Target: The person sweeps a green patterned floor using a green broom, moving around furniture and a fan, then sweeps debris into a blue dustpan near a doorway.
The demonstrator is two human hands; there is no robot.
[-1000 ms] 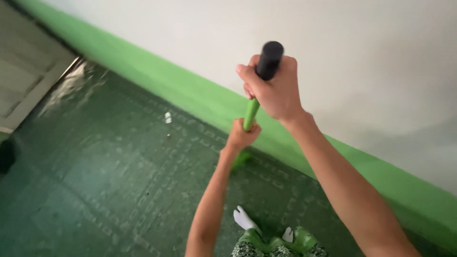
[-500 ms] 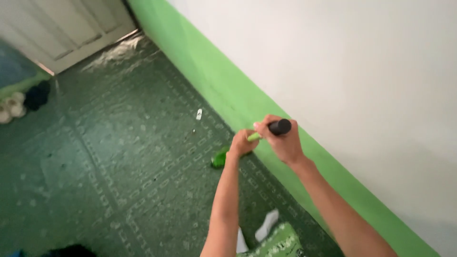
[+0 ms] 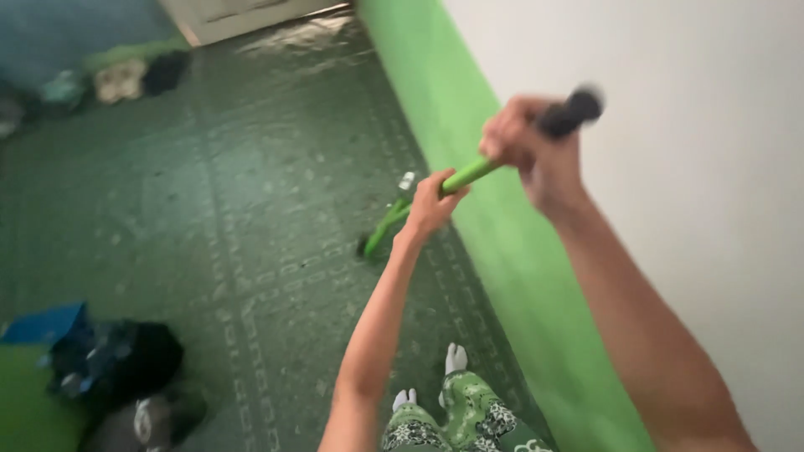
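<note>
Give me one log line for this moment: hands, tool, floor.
left hand: grips green handle mid-shaft | right hand: grips black end | tool head: on green floor beside green wall band | image blurred

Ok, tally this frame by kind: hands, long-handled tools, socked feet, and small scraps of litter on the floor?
Hands: 2, the left hand and right hand, both gripping the handle.
Green long-handled tool: 1.
White-socked feet: 2.
Small white scrap: 1.
Total: 6.
</note>
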